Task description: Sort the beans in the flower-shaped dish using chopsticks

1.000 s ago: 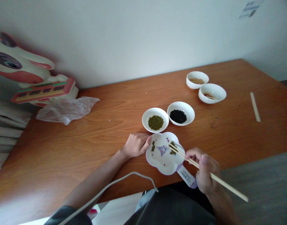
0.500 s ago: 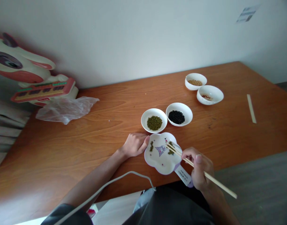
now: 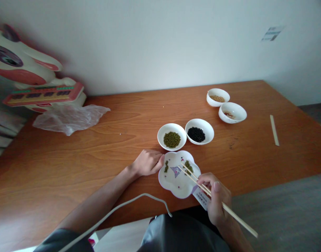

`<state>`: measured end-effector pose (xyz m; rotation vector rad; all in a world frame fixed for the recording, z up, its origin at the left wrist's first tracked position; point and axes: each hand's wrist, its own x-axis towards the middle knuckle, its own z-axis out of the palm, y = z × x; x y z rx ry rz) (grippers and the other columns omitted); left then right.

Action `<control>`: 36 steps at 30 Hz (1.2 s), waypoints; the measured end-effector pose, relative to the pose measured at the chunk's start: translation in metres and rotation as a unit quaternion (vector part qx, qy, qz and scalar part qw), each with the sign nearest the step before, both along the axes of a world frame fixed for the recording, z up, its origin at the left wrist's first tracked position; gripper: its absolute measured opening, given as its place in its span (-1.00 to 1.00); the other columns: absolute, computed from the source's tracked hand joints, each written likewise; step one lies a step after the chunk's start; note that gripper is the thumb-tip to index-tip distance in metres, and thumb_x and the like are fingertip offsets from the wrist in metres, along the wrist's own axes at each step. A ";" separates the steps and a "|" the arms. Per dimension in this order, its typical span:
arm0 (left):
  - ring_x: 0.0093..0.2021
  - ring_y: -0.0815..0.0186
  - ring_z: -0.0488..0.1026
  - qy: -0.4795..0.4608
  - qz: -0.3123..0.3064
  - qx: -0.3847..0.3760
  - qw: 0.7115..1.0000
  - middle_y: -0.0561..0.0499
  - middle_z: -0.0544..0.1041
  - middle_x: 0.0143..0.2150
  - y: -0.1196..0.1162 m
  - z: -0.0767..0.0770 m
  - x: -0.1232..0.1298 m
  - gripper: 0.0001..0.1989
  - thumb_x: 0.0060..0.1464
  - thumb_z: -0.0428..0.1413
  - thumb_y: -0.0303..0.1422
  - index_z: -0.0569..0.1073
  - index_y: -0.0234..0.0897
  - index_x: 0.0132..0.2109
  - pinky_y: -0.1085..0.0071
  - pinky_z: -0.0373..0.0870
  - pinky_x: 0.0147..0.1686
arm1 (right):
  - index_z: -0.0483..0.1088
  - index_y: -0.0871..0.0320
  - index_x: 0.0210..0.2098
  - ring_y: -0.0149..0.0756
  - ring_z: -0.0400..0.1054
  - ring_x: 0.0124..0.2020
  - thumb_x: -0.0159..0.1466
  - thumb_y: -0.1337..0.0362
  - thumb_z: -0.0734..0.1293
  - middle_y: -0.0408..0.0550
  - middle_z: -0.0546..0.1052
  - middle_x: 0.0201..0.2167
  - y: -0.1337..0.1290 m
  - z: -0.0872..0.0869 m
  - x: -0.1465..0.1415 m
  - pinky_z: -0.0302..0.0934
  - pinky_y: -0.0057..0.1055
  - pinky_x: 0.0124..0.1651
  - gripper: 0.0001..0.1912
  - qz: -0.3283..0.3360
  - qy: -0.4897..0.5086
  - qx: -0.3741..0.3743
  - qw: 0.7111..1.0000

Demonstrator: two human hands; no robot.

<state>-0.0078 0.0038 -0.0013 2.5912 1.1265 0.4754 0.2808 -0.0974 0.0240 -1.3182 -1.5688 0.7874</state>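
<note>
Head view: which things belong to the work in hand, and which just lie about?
Work in hand:
chopsticks, in the right hand
flower-shaped plate, left hand at its rim
loose beans on it
bowl of green beans and bowl of black beans, likely

Lying about, it seems:
plastic bag
toy keyboard
pale strip

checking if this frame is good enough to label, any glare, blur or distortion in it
Head view: pale glare washes the near-left part of the table; head view: print on the wall label is too soft to read; head view: the toy at the left edge looks stretched, perhaps by a wide lens; head view: chopsticks and green beans remain easily distinguishable.
</note>
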 end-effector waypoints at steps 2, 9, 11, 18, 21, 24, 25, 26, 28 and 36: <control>-0.47 0.35 0.39 0.006 -0.006 0.008 1.000 0.00 0.51 -0.45 0.000 0.000 -0.001 -0.55 0.48 -0.18 -0.30 0.39 -0.26 -0.38 0.39 0.23 -0.39 | 0.49 0.10 -0.26 -0.32 0.43 -0.45 0.56 0.06 -0.02 -0.06 0.55 -0.39 -0.001 0.004 -0.002 0.28 -0.39 -0.40 -0.46 -0.004 -0.001 -0.009 1.000; -0.45 0.35 0.40 -0.005 -0.034 0.030 0.999 -0.02 0.52 -0.42 0.004 -0.002 -0.009 -0.55 0.47 -0.18 -0.30 0.40 -0.26 -0.39 0.39 0.25 -0.37 | 0.49 0.13 -0.26 -0.33 0.36 -0.52 0.57 0.06 -0.01 -0.12 0.46 -0.53 0.005 0.007 -0.001 0.19 -0.38 -0.44 -0.45 -0.022 -0.012 -0.023 0.999; -0.45 0.35 0.40 -0.009 -0.033 0.027 0.999 -0.02 0.51 -0.44 0.005 -0.002 -0.009 -0.53 0.47 -0.18 -0.29 0.39 -0.26 -0.40 0.38 0.25 -0.38 | 0.49 0.13 -0.27 -0.32 0.37 -0.51 0.57 0.05 -0.02 -0.11 0.47 -0.51 0.008 0.007 -0.001 0.20 -0.37 -0.44 -0.44 -0.022 -0.013 -0.022 0.999; -0.46 0.35 0.41 -0.042 -0.022 -0.014 0.999 -0.01 0.50 -0.47 0.005 0.000 -0.008 -0.52 0.47 -0.17 -0.26 0.36 -0.25 -0.44 0.39 0.21 -0.40 | 0.50 0.11 -0.30 -0.31 0.37 -0.52 0.56 0.03 0.00 -0.11 0.45 -0.54 0.011 0.001 -0.003 0.21 -0.36 -0.45 -0.43 -0.019 -0.019 -0.004 1.000; -0.46 0.35 0.42 -0.047 -0.023 -0.020 0.998 -0.01 0.50 -0.47 0.006 0.001 -0.008 -0.51 0.47 -0.17 -0.26 0.37 -0.25 -0.44 0.39 0.21 -0.41 | 0.49 0.12 -0.31 -0.33 0.37 -0.54 0.56 0.04 0.00 -0.10 0.49 -0.51 0.013 -0.004 -0.002 0.23 -0.37 -0.46 -0.44 -0.018 -0.021 0.010 1.000; -0.45 0.35 0.42 -0.042 -0.020 -0.018 0.999 -0.01 0.51 -0.46 0.006 0.000 -0.008 -0.51 0.48 -0.18 -0.25 0.37 -0.25 -0.43 0.39 0.20 -0.41 | 0.49 0.11 -0.31 -0.34 0.37 -0.53 0.56 0.06 0.00 -0.09 0.51 -0.48 0.015 -0.005 -0.002 0.24 -0.37 -0.45 -0.45 -0.015 -0.028 0.019 0.999; -0.46 0.35 0.42 -0.039 -0.018 -0.016 0.999 -0.01 0.50 -0.46 0.006 0.000 -0.008 -0.51 0.48 -0.18 -0.25 0.36 -0.26 -0.43 0.39 0.20 -0.41 | 0.49 0.11 -0.30 -0.33 0.38 -0.52 0.56 0.07 0.01 -0.09 0.51 -0.48 0.015 -0.004 -0.002 0.24 -0.37 -0.43 -0.46 -0.014 -0.032 0.020 0.999; -0.46 0.35 0.41 -0.037 -0.016 -0.016 0.999 -0.01 0.50 -0.46 0.006 0.000 -0.007 -0.52 0.48 -0.18 -0.25 0.36 -0.26 -0.43 0.39 0.19 -0.41 | 0.49 0.11 -0.29 -0.33 0.38 -0.50 0.56 0.07 0.01 -0.09 0.50 -0.47 0.015 -0.002 -0.003 0.24 -0.36 -0.41 -0.47 -0.011 -0.037 0.019 0.999; -0.46 0.35 0.41 -0.037 -0.017 -0.016 0.999 -0.01 0.50 -0.46 0.006 -0.001 -0.007 -0.52 0.48 -0.18 -0.25 0.36 -0.26 -0.43 0.39 0.19 -0.41 | 0.50 0.10 -0.27 -0.32 0.38 -0.49 0.56 0.06 0.02 -0.10 0.49 -0.48 0.015 0.002 -0.005 0.23 -0.35 -0.40 -0.48 -0.006 -0.047 0.019 0.999; -0.45 0.35 0.42 -0.042 -0.017 -0.027 0.999 -0.01 0.50 -0.46 0.006 -0.002 -0.008 -0.51 0.47 -0.18 -0.24 0.38 -0.25 -0.42 0.39 0.21 -0.41 | 0.50 0.10 -0.30 -0.31 0.39 -0.49 0.55 0.09 0.03 -0.07 0.52 -0.45 0.016 0.006 -0.009 0.28 -0.32 -0.37 -0.49 -0.004 -0.059 0.032 0.998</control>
